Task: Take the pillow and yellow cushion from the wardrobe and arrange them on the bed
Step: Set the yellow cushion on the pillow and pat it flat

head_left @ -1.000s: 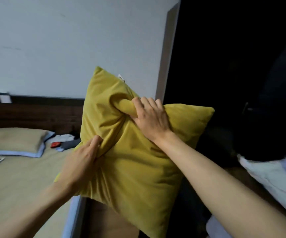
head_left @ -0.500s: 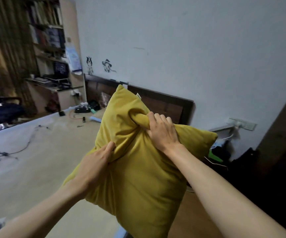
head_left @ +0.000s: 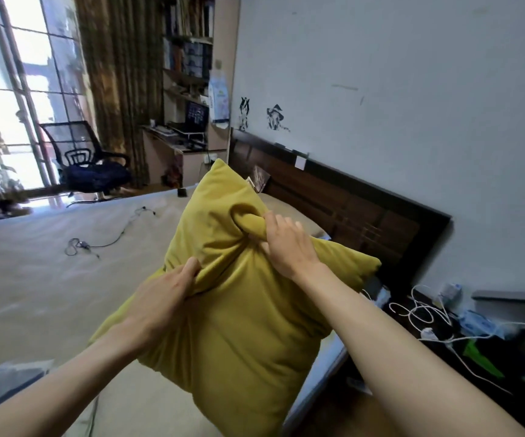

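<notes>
Yellow cushion (head_left: pixel 239 310) is held in the air, tilted on one corner, above the near edge of the bed (head_left: pixel 34 279); no part of it rests on the mattress. Left hand (head_left: pixel 163 304) is clamped on a bunched fold at the cushion's left side. Right hand (head_left: pixel 289 244) is closed around a pinched roll of cover fabric near the top.

Risks, as judged:
- Both grips take cover fabric only, not the filling. If a fold slips out, the cushion could rotate or drop.
- The lower corner hangs over the bed's edge. A release here would likely send it off the side, toward the tangle of white cables (head_left: pixel 425 313) beside the bed.
- A dark cable (head_left: pixel 103 241) lies loose on the bed. A cushion set down on it would sit unevenly or drag it.
- Headboard (head_left: pixel 349 203) and the tan pillow (head_left: pixel 289 216) in front of it are partly hidden behind the cushion, so placement there is judged half blind.
</notes>
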A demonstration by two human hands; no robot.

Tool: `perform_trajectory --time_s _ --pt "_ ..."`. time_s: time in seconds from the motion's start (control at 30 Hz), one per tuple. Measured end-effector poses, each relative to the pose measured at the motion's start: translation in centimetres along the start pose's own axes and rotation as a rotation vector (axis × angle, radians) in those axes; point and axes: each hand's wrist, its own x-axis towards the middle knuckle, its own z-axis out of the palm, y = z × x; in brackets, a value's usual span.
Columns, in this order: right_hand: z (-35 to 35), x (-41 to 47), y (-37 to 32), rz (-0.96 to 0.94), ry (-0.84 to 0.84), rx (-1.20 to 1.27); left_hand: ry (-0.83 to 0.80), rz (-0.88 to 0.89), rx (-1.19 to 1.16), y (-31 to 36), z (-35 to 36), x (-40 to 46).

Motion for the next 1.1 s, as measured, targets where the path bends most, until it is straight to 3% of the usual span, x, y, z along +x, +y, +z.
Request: perform_trajectory --time_s 0.53,0.73,1.1 --pt "8.5 12.0 10.8 -0.037 -0.060 -0.002 0.034 -0.050 0.109 -3.4 7.6 14.7" --pt "14.9 14.9 21.8 -0.022 -0.070 0.035 -0.001 -0.099 0.110 -2.0 15.2 24.1" --pt "27.1 23.1 48.5 -0.083 -0.189 0.108 -0.077 -0.263 0.118 5.7 33.8 46.3"
